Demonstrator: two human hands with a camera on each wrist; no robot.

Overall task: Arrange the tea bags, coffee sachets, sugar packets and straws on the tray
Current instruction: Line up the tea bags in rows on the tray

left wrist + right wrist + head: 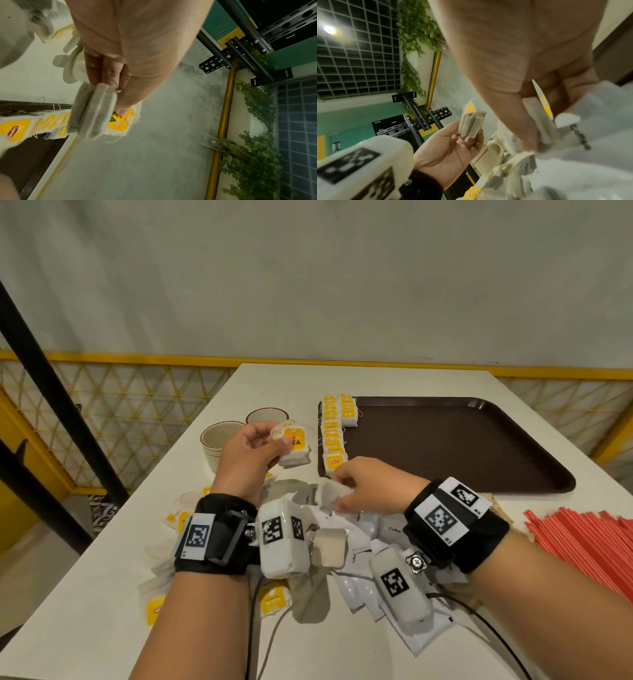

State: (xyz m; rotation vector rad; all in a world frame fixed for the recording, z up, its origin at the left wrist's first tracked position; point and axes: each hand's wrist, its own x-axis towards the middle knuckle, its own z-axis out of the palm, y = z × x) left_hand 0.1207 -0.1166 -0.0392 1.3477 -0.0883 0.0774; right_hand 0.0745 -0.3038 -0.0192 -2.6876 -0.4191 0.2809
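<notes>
Tea bags [294,447] in left hand [247,455] — another in right hand [368,484]

Two empty cups [236,436] sat together on the white table [144,542], just beyond the left hand. Farther left of it ran a yellow lattice railing [113,412], crossed by a slanting black post [58,385]; a pale wall [308,275] stood beyond both hands.
</notes>
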